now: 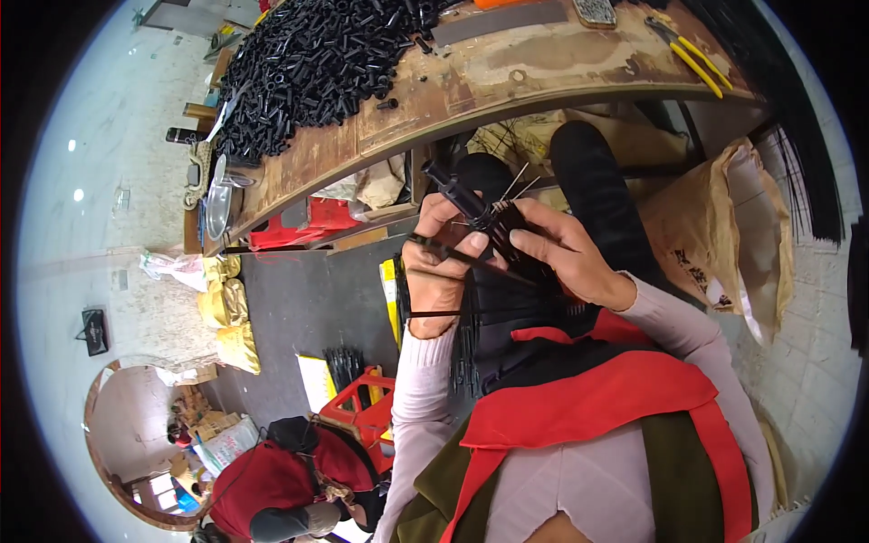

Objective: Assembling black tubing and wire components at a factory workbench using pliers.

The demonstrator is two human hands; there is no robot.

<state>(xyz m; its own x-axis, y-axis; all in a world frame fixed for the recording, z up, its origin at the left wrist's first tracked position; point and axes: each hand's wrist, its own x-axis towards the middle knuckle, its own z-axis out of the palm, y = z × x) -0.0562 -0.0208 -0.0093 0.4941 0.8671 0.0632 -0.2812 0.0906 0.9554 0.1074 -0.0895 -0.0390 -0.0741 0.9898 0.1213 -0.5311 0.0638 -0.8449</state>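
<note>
sacks and bags around a wooden workbench

a large brown paper sack [724, 226] with dark print stands open at the right. yellow filled bags [226, 317] are stacked on the floor at left, beside a clear plastic bag [167, 265].

Both hands [507, 258] grip a black tube assembly [475, 210].

A short black plastic tube [455, 192] tilts up and leftward, gripped at its base above a bundle of thin black plastic strips [471, 317] hanging downward.
</note>
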